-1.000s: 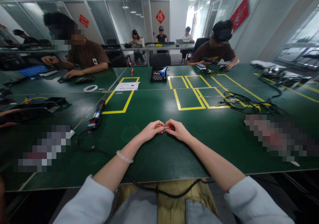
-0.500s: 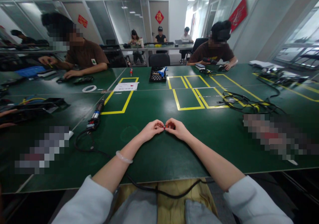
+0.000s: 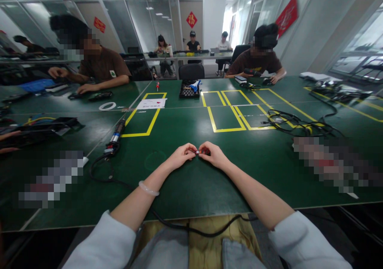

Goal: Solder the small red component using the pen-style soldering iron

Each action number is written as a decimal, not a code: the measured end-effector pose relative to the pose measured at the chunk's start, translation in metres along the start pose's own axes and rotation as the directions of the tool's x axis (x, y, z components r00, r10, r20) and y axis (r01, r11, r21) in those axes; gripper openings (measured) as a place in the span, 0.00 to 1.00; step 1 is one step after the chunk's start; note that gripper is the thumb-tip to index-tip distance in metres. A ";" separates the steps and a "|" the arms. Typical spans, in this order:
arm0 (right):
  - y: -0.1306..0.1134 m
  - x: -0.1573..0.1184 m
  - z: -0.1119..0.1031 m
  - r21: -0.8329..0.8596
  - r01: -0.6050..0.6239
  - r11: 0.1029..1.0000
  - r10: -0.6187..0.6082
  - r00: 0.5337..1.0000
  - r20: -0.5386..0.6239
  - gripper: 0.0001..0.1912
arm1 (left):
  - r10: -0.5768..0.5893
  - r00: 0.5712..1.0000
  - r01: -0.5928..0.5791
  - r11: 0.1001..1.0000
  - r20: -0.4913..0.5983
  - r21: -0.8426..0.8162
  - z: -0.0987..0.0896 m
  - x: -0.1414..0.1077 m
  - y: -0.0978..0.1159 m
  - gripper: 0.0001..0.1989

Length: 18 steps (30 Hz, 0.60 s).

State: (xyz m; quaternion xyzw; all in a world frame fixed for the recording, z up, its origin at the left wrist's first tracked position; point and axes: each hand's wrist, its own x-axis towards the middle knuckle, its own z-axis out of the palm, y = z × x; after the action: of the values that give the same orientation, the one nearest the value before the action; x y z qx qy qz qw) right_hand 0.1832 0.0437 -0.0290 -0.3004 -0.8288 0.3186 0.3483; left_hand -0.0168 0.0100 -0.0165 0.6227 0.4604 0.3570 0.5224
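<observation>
Fingertip to fingertip above a green table [image 3: 179, 197], our left hand [image 3: 184, 156] and right hand [image 3: 214, 155] meet over one small piece [image 3: 197, 152]. The thumb and fingers of both are closed in a pinch on it, so that it sits in the narrow gap between them, directly in front of us. Its metallic glint and touches of red show, but it is too small for us to make out its shape. We judge that so slight an object calls for fingertips rather than palms, and that holding it from two sides keeps it steady. Our forearms slant inward, with a pale bracelet [image 3: 149, 191] around the left wrist.

To our left lies a corded tool [image 3: 114, 136], probably set there to be within reach yet out of the hands' way; a black cord [image 3: 206, 234] loops below the table's near edge. Farther across, yellow tape [image 3: 154, 121] outlines rectangles, perhaps to mark places for things, and a paper sheet [image 3: 151, 104] lies over one of them. Beyond stands a black tray [image 3: 189, 97] bearing a blue-and-white item [image 3: 195, 86], while two co-workers, one at left [image 3: 103, 67] and one at right [image 3: 254, 63], bend over the far side.
</observation>
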 end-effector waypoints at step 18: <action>-0.001 0.000 0.000 -0.140 0.032 0.990 -0.027 0.999 0.034 0.05 | -0.046 0.999 0.045 0.998 -0.029 -0.035 0.001 0.000 0.002 0.12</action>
State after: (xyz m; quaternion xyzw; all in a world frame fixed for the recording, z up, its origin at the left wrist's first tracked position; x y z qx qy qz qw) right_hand 0.1828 0.0426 -0.0285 -0.3067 -0.8590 0.2591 0.3176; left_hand -0.0148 0.0098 -0.0147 0.5976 0.4758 0.3620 0.5342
